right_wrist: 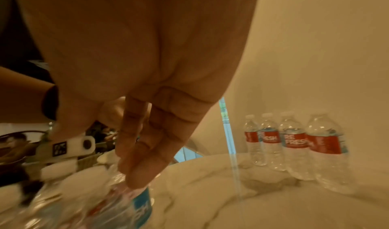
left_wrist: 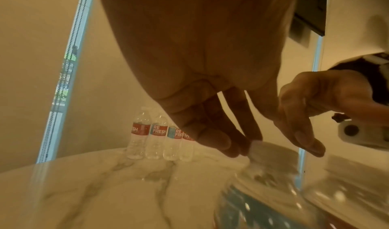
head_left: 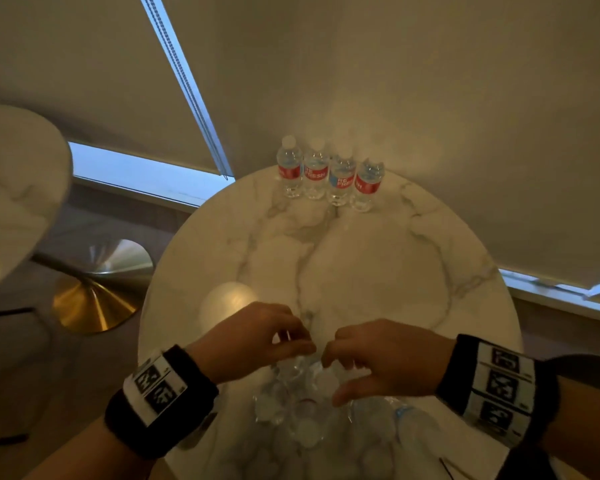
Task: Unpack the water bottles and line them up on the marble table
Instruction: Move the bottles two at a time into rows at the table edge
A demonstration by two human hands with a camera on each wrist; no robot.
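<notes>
At about nine o'clock, off the work surface, stands a second pale round table (head_left: 18,188) over a brass trumpet-shaped base (head_left: 90,306). Moving right, the round white marble table with grey veining (head_left: 378,271) carries the job: at its twelve o'clock edge, hard against the cream roller blind (head_left: 413,98), four clear plastic water bottles with red and blue labels (head_left: 328,174) stand upright, shoulder to shoulder in a short row. At six o'clock sits the clear shrink-wrapped pack of remaining bottles (head_left: 312,420), white caps showing through the film; how many are left I cannot count through the blur. The left hand (head_left: 253,337) hovers over the pack's ten o'clock corner, fingers drawn together and pointing down; from the left wrist view the fingertips (left_wrist: 219,142) seem to meet at a white cap or a fold of wrap, but whether they actually pinch it I cannot tell. The right hand (head_left: 378,358) comes in beside it, fingers bunched and angled down onto the pack, its fingertips (right_wrist: 139,179) touching a bottle's blue-labelled shoulder; a firm grip is not evident. I judge the task only partly done: four lined up, and most of the pack yet to be freed and carried across.
</notes>
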